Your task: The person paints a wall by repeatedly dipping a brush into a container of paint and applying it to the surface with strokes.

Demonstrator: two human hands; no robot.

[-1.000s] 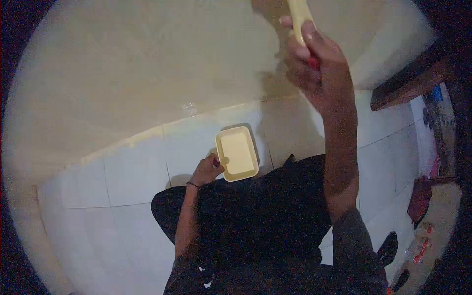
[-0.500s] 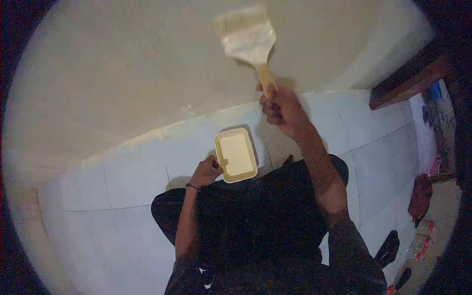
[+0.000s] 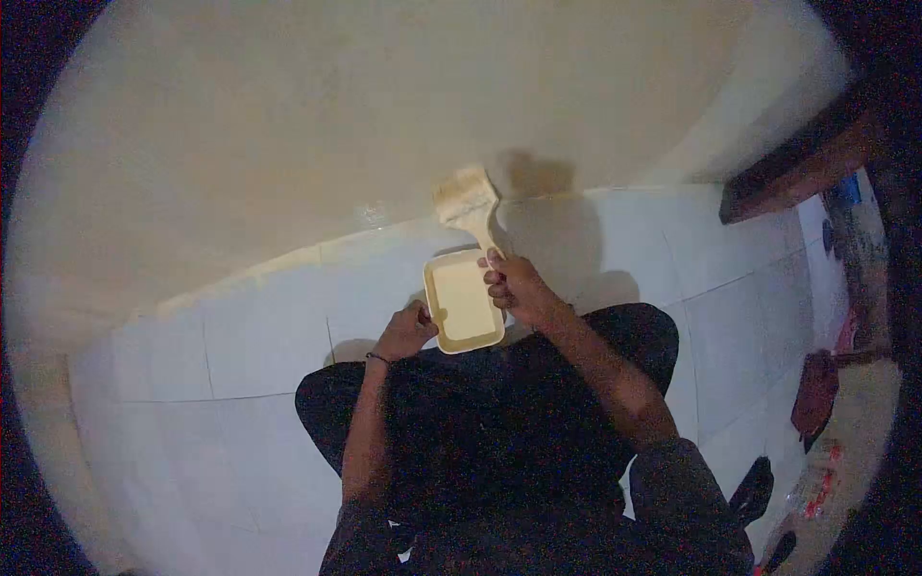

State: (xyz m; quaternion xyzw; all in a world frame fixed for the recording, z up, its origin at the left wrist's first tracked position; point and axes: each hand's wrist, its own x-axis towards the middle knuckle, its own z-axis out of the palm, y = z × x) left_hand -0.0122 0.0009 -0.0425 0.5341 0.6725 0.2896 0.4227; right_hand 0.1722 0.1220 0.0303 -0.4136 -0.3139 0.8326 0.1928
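My right hand (image 3: 519,290) is closed around the handle of a wide paintbrush (image 3: 471,204), its pale bristles pointing up and away from me, above the far edge of a tray. That shallow cream tray (image 3: 430,288) has rounded corners and holds cream-coloured paint (image 3: 468,300). At its left rim, my left hand (image 3: 408,333) pinches the edge with closed fingers. A dark band circles the left wrist. The brush head overlaps the bottom of the wall in view; whether it touches the wall I cannot tell.
A beige wall (image 3: 384,125) rises ahead from a pale tiled floor (image 3: 259,355), with cream paint marks along their joint. At right stand a dark wooden piece (image 3: 797,173), a dark red cloth (image 3: 814,398) and a black item (image 3: 754,492). My crossed legs lie behind the tray.
My right hand has brought the paintbrush down and nearer from high against the wall to just above the tray. My left hand stays at the tray's rim.
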